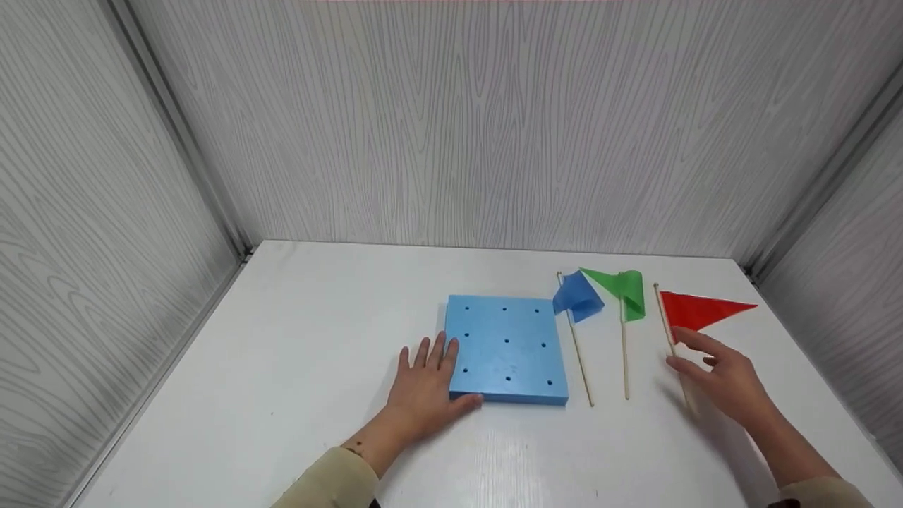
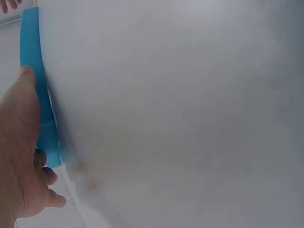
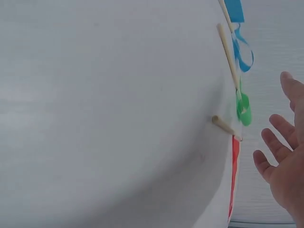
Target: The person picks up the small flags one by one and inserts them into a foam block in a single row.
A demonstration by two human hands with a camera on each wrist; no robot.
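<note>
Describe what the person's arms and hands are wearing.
Both hands, the left hand and the right hand, are bare: no gloves or rings visible. Each forearm ends in a beige sleeve, pushed up from the wrist. A small dark mark shows at the left wrist.

Three small triangular flags on thin wooden sticks lie on the white worktop: one blue flag, one green flag, one red flag. One square blue foam block lies beside them, with nine small holes showing in its top. Two hands are in view.
</note>
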